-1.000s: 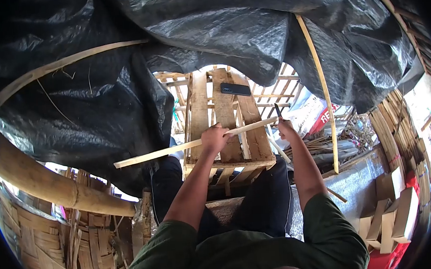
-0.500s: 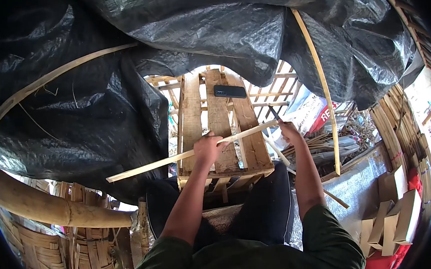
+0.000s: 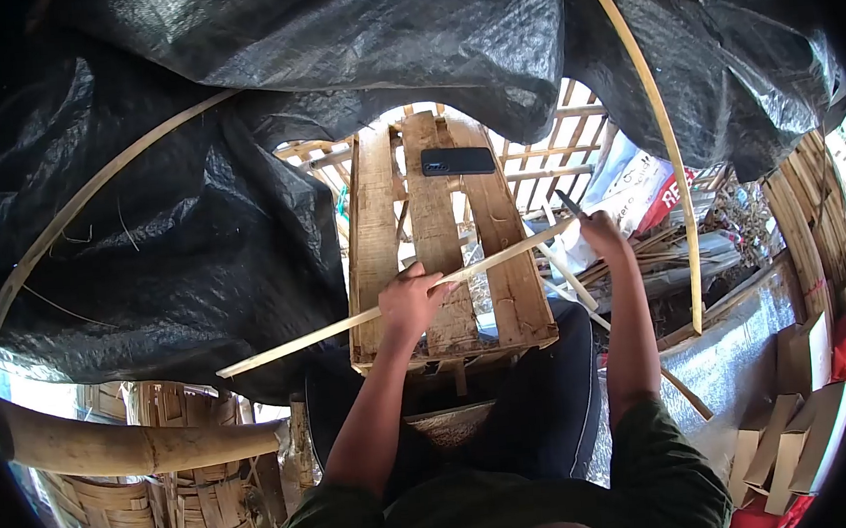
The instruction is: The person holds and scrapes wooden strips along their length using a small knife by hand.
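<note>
A long pale bamboo strip (image 3: 501,257) slants across in front of me, low on the left and higher on the right. My left hand (image 3: 410,302) is closed around its middle, above the near part of a slatted wooden crate (image 3: 373,218). In my right hand (image 3: 603,233), closed around its handle, is a knife (image 3: 569,204). Its dark blade points up and left, against or very close to the strip's right end; contact is hard to make out. On the far slats of the crate lies a dark phone (image 3: 457,162).
Black plastic sheeting (image 3: 176,242) hangs ahead and to the left. A thick bamboo pole (image 3: 151,447) runs along the lower left. Cardboard boxes (image 3: 798,434) stand at the lower right. Cut strips and a printed sack (image 3: 624,196) lie beyond my right hand.
The whole view has shifted a little. My right hand and the knife have moved slightly outward, up the strip towards its right end. My left hand keeps its hold on the strip.
</note>
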Demonstrator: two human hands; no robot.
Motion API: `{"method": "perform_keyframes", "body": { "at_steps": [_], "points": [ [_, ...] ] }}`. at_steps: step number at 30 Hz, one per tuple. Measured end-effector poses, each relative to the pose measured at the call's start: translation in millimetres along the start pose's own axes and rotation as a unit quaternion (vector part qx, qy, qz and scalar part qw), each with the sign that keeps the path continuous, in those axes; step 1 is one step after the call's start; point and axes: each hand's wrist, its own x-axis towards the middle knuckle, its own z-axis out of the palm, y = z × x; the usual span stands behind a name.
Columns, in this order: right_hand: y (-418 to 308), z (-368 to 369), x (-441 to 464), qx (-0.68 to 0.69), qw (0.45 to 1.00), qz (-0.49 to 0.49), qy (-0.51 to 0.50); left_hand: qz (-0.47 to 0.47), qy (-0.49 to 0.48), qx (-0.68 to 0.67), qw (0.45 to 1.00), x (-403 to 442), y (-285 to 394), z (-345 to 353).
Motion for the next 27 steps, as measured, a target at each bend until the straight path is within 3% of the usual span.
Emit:
{"method": "perform_keyframes", "body": {
  "at_steps": [3,4,6,7,10,13,14,16,18,19,20,23,24,26,27],
  "points": [
    [-12.7,22.1,-21.5,0.182,0.953,0.052,-0.237,-0.011,-0.013,0.006,1.0,5.1,2.2,-2.1],
    [-4.9,24.0,-10.0,0.083,0.982,-0.002,-0.168,-0.007,-0.005,-0.002,1.0,6.0,1.3,-1.4],
    [-3.0,17.0,-6.8,0.142,0.983,0.109,-0.026,-0.004,-0.002,-0.014,1.0,2.7,2.7,-0.9],
    [-5.4,34.2,-15.8,0.196,0.98,-0.026,0.008,-0.013,-0.012,-0.012,1.0,3.3,4.3,-2.6],
    [-27.7,40.3,-34.9,0.094,0.994,-0.012,-0.06,-0.015,-0.016,-0.001,1.0,5.5,2.8,-3.9],
    [-22.8,30.3,-31.2,0.138,0.987,0.077,-0.026,-0.01,-0.016,0.003,1.0,5.8,4.7,-1.6],
    [-21.3,52.4,-37.7,0.147,0.988,-0.038,0.007,-0.011,-0.009,-0.001,1.0,6.0,4.5,-2.6],
    [-21.9,53.4,-38.4,0.08,0.994,-0.066,0.024,-0.01,-0.004,-0.007,1.0,6.3,3.9,-2.7],
    [-19.1,20.7,-28.6,0.127,0.986,0.042,-0.095,-0.017,-0.005,-0.009,1.0,4.1,2.2,-0.6],
    [10.3,25.2,0.0,0.231,0.965,0.105,-0.063,-0.017,-0.014,-0.01,1.0,4.8,1.8,-1.4],
    [31.0,30.9,16.9,0.27,0.956,0.112,0.0,-0.015,-0.013,-0.014,1.0,5.7,1.1,-1.9],
    [-22.8,44.4,-40.8,0.245,0.965,0.088,-0.017,-0.014,-0.008,-0.02,1.0,4.2,-0.7,-0.2],
    [-31.8,43.8,-60.5,0.275,0.943,0.114,-0.146,-0.012,-0.009,-0.024,1.0,4.4,-2.1,0.1],
    [-19.4,24.1,-39.8,0.277,0.918,0.122,-0.255,-0.012,-0.014,-0.024,1.0,4.0,-3.4,1.7],
    [14.7,26.3,-5.9,0.436,0.86,0.102,-0.244,-0.03,-0.037,-0.024,0.999,4.5,4.3,-7.2]
  ]
}}
